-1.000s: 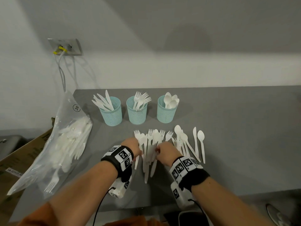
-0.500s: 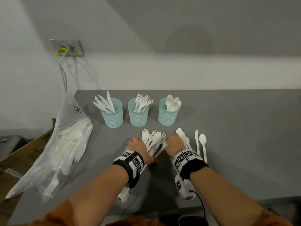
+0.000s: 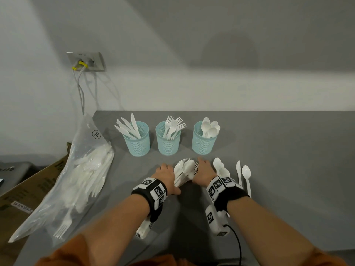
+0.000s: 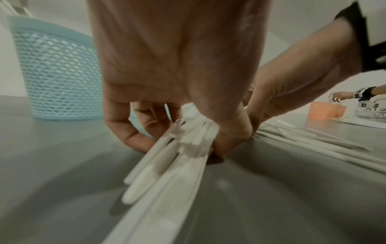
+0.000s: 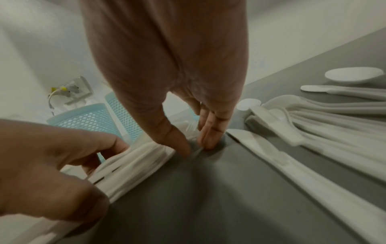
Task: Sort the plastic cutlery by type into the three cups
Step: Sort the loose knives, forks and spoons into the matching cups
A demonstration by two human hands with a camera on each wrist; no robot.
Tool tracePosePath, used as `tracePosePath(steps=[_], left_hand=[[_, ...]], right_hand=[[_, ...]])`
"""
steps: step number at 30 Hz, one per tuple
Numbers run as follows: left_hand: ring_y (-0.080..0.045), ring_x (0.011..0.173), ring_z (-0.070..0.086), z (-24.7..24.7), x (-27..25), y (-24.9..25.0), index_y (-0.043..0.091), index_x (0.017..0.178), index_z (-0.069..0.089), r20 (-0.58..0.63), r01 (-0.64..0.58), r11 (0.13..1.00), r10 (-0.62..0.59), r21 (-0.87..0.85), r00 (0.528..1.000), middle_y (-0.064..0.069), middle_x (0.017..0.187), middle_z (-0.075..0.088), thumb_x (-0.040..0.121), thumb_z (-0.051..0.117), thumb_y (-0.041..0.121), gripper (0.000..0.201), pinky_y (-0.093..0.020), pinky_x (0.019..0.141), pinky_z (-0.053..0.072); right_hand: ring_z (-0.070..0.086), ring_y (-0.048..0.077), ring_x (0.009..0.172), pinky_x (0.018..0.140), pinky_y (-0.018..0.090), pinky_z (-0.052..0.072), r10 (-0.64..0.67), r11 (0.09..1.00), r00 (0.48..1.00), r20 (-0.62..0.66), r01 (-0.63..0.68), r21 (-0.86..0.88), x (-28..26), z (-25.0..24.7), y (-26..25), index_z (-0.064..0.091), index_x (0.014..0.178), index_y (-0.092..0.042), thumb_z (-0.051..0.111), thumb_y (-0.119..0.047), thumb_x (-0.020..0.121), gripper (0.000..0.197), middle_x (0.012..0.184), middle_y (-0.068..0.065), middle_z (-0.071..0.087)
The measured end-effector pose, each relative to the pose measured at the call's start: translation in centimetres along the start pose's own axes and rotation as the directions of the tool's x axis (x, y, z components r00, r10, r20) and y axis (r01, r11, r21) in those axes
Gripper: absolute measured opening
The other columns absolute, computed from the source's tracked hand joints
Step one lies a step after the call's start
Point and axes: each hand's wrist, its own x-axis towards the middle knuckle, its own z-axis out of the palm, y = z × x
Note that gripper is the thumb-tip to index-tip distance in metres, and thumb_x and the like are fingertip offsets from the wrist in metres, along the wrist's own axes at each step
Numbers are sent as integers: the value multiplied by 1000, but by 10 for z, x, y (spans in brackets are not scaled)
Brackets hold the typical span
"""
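Item: bundle of forks, on the grey table at 6 o'clock of the middle cup; left hand curls round its handles, right hand presses it with straight fingers from 3 o'clock. Step, as judged: gathering forks. Next: lift together, drop into fork cup; loose spoons remain.

Black wristbands with white coded tags (cameras beneath), bare forearms, orange sleeves.
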Motion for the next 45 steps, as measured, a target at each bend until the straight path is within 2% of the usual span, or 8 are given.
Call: tracePosePath(steps=[12, 18, 22, 29, 32, 35, 40, 45], left_hand=[[-30, 117, 53, -2, 11, -3, 3, 125, 39, 50, -75, 997, 74, 22, 996, -16, 129, 51, 80, 70, 19, 57, -34, 95, 42], [-31, 119, 51, -6, 10, -7, 6, 126, 45, 38, -100, 995, 101, -30, 994, -16, 131, 52, 89, 54, 26, 43, -36, 99, 40], [-33, 110, 57, -18, 5, -14, 7, 121, 45, 8, -116, 978, 120, -175, 993, -16, 122, 58, 90, 51, 25, 36, -34, 87, 43], [-20, 61, 57, -40, -4, -30, 18, 112, 53, -222, -294, 759, 200, -580, 954, -11, 91, 64, 88, 57, 20, 24, -20, 48, 46], [-16, 49, 48, -48, -10, -28, 26, 80, 51, -331, -350, 604, 149, -716, 932, 2, 61, 54, 90, 57, 33, 13, -21, 53, 43], [-12, 56, 48, -55, -14, -29, 25, 83, 53, -402, -381, 464, 59, -800, 914, 3, 65, 53, 88, 54, 42, 18, -25, 62, 43], [10, 66, 56, -53, -23, -34, 12, 103, 56, -478, -452, 395, 36, -800, 878, 8, 82, 57, 95, 47, -2, 18, -9, 66, 43], [7, 59, 56, -25, -19, -51, 11, 81, 59, -266, -277, 463, 91, -842, 960, 2, 70, 60, 89, 55, -6, 19, -16, 67, 46]], right_hand=[[65, 29, 94, 89, 41, 52, -165, 986, 981, 103, 161, 47, -2, -9, -21, 65, 89, -4, 58, 3, 77, 15, 100, 21, 69], [61, 22, 91, 84, 35, 52, -168, 972, 980, 109, 146, 182, 11, 3, 0, 59, 102, -7, 71, 0, 60, 44, 94, 7, 64], [57, 16, 80, 76, 36, 49, -239, 937, 971, -2, 232, 263, -14, -20, -11, 56, 74, -17, 71, 4, 68, 27, 87, 13, 66], [55, 9, 101, 93, 19, 43, -401, 744, 902, -160, 422, 517, -32, -45, -40, 43, 128, -11, 68, -2, 81, 54, 107, -9, 55], [56, 10, 108, 85, 12, 47, -428, 653, 877, -219, 467, 596, -37, -50, -61, 27, 142, -12, 62, 7, 81, 74, 127, 1, 49], [61, 1, 95, 76, 13, 51, -420, 531, 881, -218, 434, 728, -41, -49, -78, 18, 146, -17, 53, 15, 83, 79, 135, 7, 45], [58, 22, 107, 93, 36, 49, -505, 596, 843, -187, 497, 630, -44, -34, -100, 44, 130, -23, 44, 9, 86, 55, 120, 3, 59], [53, 15, 110, 87, 14, 42, -462, 737, 881, -104, 446, 507, -37, -4, -93, 41, 133, -10, 50, 4, 87, 48, 119, 4, 56]])
